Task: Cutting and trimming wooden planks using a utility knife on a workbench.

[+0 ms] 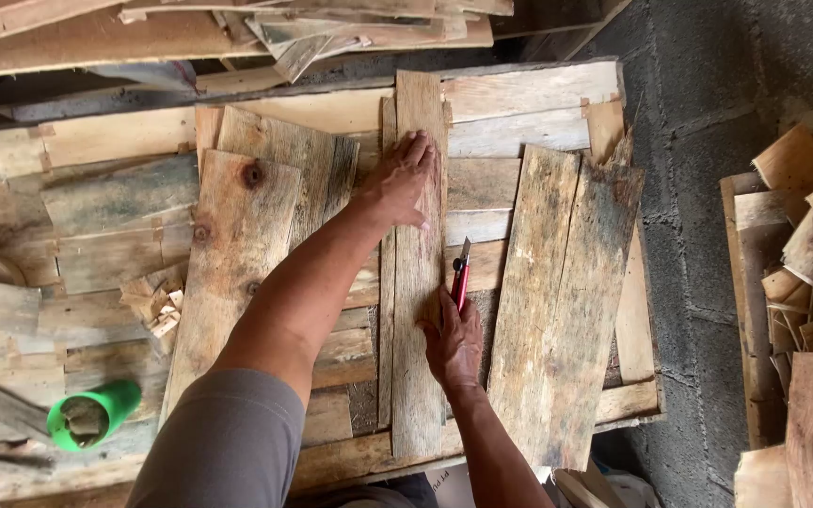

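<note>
Rough pallet bench (519,103): left hand (402,183) flat, fingers spread, on narrow plank (418,357); right hand (454,343) fingers closed around red knife (461,275).

Narrow plank (418,282) grey-brown, weathered; knife (461,276) red-handled; cup (96,414) bright green; sleeve (223,447) grey; wall (708,113) dark grey.

No screens, signs or labels on your bench. Down at six o'clock, just under the bench edge, a pale cardboard box (444,487) peeks out with dark print on its flap, mostly hidden, its full shape impossible to tell.
</note>
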